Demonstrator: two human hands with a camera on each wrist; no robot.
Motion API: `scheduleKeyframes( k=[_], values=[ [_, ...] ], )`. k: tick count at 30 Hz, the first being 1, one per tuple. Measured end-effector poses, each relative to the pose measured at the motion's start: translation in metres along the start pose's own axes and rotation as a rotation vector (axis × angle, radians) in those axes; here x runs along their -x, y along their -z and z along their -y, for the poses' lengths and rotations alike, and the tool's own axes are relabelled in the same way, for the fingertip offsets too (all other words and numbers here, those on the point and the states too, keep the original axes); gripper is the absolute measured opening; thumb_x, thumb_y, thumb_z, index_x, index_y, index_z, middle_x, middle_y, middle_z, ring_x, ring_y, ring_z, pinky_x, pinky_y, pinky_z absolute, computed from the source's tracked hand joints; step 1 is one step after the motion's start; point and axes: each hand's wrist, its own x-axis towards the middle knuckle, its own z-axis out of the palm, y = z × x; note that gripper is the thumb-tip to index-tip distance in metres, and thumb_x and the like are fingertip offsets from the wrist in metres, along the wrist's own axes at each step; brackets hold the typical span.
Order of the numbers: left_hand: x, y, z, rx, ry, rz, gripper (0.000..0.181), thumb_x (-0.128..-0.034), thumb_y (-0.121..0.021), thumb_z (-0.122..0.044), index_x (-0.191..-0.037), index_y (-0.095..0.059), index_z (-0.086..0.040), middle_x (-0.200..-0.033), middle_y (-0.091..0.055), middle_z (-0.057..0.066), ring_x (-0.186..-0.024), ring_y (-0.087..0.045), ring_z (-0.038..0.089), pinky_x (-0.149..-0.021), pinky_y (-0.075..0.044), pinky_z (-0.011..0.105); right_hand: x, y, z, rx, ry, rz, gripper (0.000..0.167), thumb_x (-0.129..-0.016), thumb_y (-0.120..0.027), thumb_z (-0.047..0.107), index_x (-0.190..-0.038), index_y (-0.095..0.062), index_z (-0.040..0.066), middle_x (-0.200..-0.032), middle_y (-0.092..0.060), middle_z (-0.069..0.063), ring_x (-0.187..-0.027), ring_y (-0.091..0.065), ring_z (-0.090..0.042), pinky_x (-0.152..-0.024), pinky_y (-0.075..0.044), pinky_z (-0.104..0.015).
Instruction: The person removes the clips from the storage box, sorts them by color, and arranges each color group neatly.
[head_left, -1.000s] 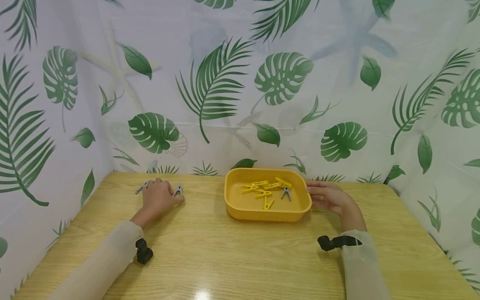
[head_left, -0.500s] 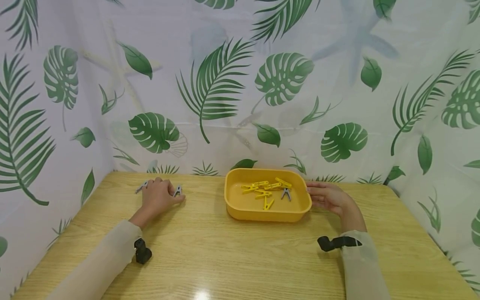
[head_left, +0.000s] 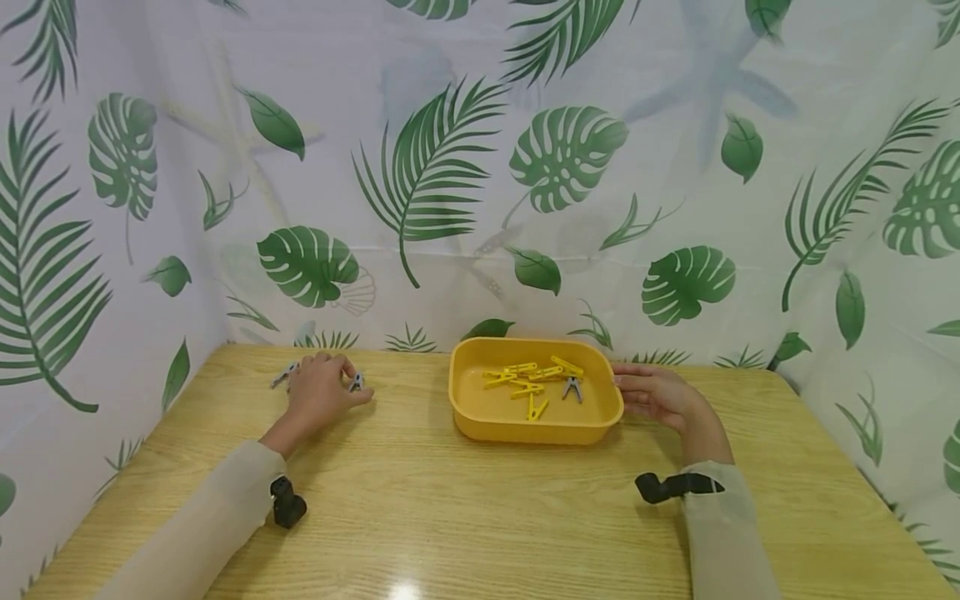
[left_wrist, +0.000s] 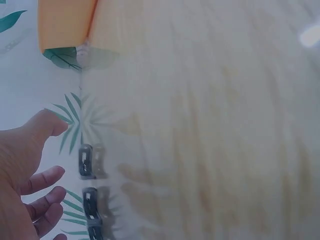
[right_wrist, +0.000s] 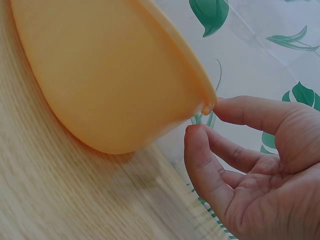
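In the head view my left hand (head_left: 318,392) hovers low over the table's far left, thumb held apart from the fingers. A grey clothespin (head_left: 357,382) shows between thumb and fingers, partly hidden. Past the knuckles lies another grey clothespin (head_left: 284,375). The left wrist view has both clothespins (left_wrist: 86,161) beyond the spread fingertips, with a gap between. My right hand (head_left: 660,396) has its fingertips at the right end of a yellow basin (head_left: 536,432). Up close, one fingertip of that hand (right_wrist: 265,165) touches the rim of the basin (right_wrist: 110,75). Several yellow clothespins (head_left: 527,388) and a grey one (head_left: 572,388) lie inside.
The wooden table (head_left: 420,508) extends toward the person in front of the basin. A leaf-printed cloth (head_left: 450,208) hangs behind the table and on both sides. Each wrist bears a black camera (head_left: 287,502).
My left hand has shifted very slightly, its fingers lowering over the nearer grey clothespin, which is now more covered. My right hand and the basin stay put.
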Motion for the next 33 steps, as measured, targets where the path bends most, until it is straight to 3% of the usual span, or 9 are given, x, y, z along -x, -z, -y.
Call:
scheduleKeyframes(
  k=[4,9,17,26,33],
  values=[
    [-0.004,0.001,-0.011,0.020,-0.034,-0.010,0.038,-0.0849,-0.080,-0.037,-0.099,-0.067,-0.004,-0.104,-0.063,0.018,-0.101,-0.053,0.039,-0.089,-0.040,0.063,0.000,0.001,0.000,0.000,0.003,0.000,0.055,-0.100,-0.064,0.017,-0.148,-0.046,-0.004,-0.102,-0.075,0.010,-0.093,-0.071,-0.009,-0.083,-0.059,-0.026],
    [-0.012,-0.001,-0.034,0.036,-0.085,-0.022,0.038,-0.0855,-0.079,-0.037,-0.103,-0.067,-0.005,-0.103,-0.063,0.017,-0.098,-0.054,0.035,-0.086,-0.041,0.055,0.000,0.001,0.000,0.006,0.009,0.002,0.056,-0.101,-0.064,0.017,-0.149,-0.044,-0.005,-0.103,-0.075,0.010,-0.093,-0.072,-0.009,-0.084,-0.059,-0.026],
    [-0.024,-0.012,-0.089,0.099,-0.160,-0.017,0.031,-0.0878,-0.077,-0.034,-0.103,-0.067,-0.009,-0.102,-0.062,0.012,-0.096,-0.051,0.030,-0.085,-0.039,0.046,0.001,0.001,0.000,0.008,0.004,0.009,0.056,-0.101,-0.064,0.018,-0.148,-0.045,-0.004,-0.103,-0.074,0.010,-0.093,-0.071,-0.009,-0.084,-0.059,-0.026],
    [-0.037,-0.039,-0.149,0.179,-0.270,-0.054,0.026,-0.0889,-0.077,-0.030,-0.100,-0.068,-0.008,-0.100,-0.064,0.009,-0.099,-0.055,0.027,-0.084,-0.042,0.042,0.002,0.000,0.000,0.011,-0.007,-0.010,0.054,-0.101,-0.064,0.019,-0.147,-0.046,-0.003,-0.102,-0.074,0.010,-0.093,-0.071,-0.009,-0.084,-0.059,-0.026],
    [-0.041,-0.059,-0.196,0.220,-0.311,0.004,0.026,-0.0923,-0.074,-0.032,-0.104,-0.068,-0.010,-0.101,-0.065,0.010,-0.090,-0.052,0.021,-0.079,-0.038,0.033,0.000,0.000,0.001,0.018,0.001,0.008,0.058,-0.102,-0.062,0.019,-0.151,-0.040,-0.005,-0.104,-0.074,0.011,-0.095,-0.071,-0.008,-0.085,-0.059,-0.026]
  ],
)
